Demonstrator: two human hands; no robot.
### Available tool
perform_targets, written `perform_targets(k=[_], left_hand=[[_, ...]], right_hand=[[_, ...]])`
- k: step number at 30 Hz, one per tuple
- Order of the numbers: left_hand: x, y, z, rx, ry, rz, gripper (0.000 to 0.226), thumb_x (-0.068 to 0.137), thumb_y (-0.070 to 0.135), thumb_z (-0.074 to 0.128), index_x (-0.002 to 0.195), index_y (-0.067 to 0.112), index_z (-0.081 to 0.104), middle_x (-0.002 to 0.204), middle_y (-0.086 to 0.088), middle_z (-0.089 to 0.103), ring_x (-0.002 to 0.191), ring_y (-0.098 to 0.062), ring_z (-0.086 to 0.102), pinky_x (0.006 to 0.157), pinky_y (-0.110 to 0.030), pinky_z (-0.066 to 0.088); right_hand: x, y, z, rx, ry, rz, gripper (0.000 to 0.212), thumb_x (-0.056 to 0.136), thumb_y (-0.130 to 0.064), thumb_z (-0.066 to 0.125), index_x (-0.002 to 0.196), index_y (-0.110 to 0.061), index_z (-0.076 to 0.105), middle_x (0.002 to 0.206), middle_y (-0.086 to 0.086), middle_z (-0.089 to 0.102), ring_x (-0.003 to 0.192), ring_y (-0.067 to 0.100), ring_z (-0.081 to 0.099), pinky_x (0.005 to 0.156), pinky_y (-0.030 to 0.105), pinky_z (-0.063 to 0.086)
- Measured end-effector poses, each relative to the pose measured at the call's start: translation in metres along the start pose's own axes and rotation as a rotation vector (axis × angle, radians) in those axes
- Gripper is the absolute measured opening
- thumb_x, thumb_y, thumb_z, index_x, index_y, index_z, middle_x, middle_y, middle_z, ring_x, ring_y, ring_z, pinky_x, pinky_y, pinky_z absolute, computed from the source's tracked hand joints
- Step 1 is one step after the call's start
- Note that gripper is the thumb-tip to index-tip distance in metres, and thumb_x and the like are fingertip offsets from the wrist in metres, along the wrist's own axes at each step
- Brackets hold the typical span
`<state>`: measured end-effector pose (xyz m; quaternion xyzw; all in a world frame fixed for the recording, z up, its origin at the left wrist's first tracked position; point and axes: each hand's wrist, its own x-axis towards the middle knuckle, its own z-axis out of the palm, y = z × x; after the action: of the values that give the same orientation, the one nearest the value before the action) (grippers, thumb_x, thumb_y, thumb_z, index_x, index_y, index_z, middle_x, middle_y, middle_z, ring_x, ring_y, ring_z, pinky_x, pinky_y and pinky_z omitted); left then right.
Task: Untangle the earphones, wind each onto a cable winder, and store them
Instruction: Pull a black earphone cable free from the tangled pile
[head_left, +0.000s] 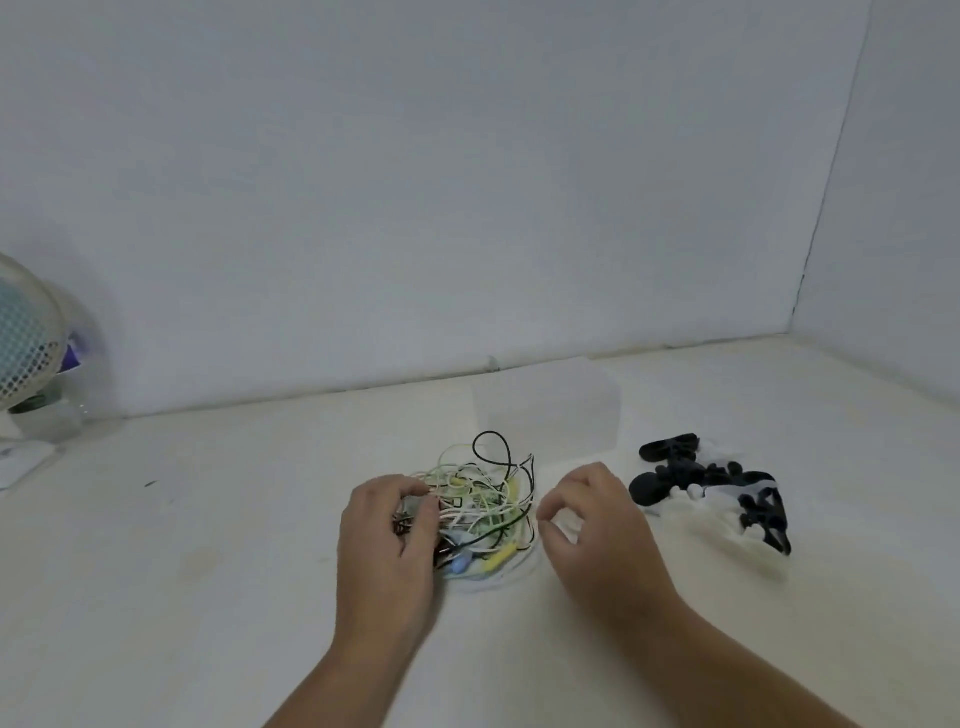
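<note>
White table (208, 571) w/ earphone tangle (483, 504), winder pile (711, 483), clear box (550, 410), fan (26, 343).

Earphone tangle (483, 514) on the table (208, 545), lower centre of frame. My left hand (387, 540) grips its left side, my right hand (592, 525) sits just right of it. Winder pile (711, 493) further right. Box (550, 410) behind the tangle, by the wall. Fan (26, 343) at far left edge.

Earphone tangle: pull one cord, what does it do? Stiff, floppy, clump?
Likely floppy: the earphone tangle is thin cords in loose loops. Probably lifts as one clump, since the colours interlace. Looks light, so it may slide on the table; the left hand gripping it should anchor it.
</note>
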<state>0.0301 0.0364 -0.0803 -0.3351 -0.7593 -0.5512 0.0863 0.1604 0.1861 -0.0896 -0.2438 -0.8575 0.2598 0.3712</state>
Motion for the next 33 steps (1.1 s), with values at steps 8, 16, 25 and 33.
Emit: perform_targets(k=[8, 16, 25, 33], left_hand=[[-0.011, 0.003, 0.013, 0.276, -0.208, 0.351, 0.050, 0.065, 0.011, 0.043, 0.104, 0.026, 0.070, 0.112, 0.015, 0.062, 0.106, -0.012, 0.056, 0.096, -0.039, 0.043], [-0.012, 0.001, 0.015, 0.392, -0.300, 0.466, 0.028, 0.086, 0.056, 0.057, 0.092, 0.032, 0.070, 0.100, 0.016, 0.058, 0.095, -0.007, 0.052, 0.090, -0.030, 0.036], [-0.011, 0.000, 0.016, 0.503, -0.236, 0.475, 0.009, 0.080, 0.032, 0.067, 0.088, 0.030, 0.067, 0.085, 0.009, 0.048, 0.076, -0.016, 0.049, 0.066, -0.037, 0.042], [-0.008, -0.001, 0.013, 0.470, -0.106, 0.402, 0.011, 0.073, 0.027, 0.075, 0.081, 0.026, 0.068, 0.080, 0.009, 0.050, 0.074, -0.018, 0.051, 0.064, -0.037, 0.045]], right_hand=[[0.019, -0.004, -0.008, 0.296, -0.117, 0.388, 0.020, 0.091, -0.036, 0.062, 0.110, -0.030, 0.061, 0.087, -0.007, 0.064, 0.077, 0.012, 0.062, 0.076, 0.030, 0.051], [0.026, -0.008, -0.001, 0.351, -0.244, 0.299, 0.039, 0.086, -0.042, 0.072, 0.065, -0.009, 0.065, 0.055, -0.003, 0.049, 0.054, 0.009, 0.042, 0.058, 0.030, 0.035], [0.025, -0.010, -0.008, 0.333, -0.244, 0.314, 0.030, 0.089, -0.024, 0.068, 0.065, -0.008, 0.062, 0.051, -0.007, 0.046, 0.049, 0.006, 0.037, 0.052, 0.023, 0.032], [0.022, -0.012, -0.010, 0.342, -0.129, 0.370, 0.024, 0.084, -0.011, 0.060, 0.068, 0.006, 0.060, 0.053, 0.019, 0.047, 0.048, 0.013, 0.041, 0.051, 0.026, 0.032]])
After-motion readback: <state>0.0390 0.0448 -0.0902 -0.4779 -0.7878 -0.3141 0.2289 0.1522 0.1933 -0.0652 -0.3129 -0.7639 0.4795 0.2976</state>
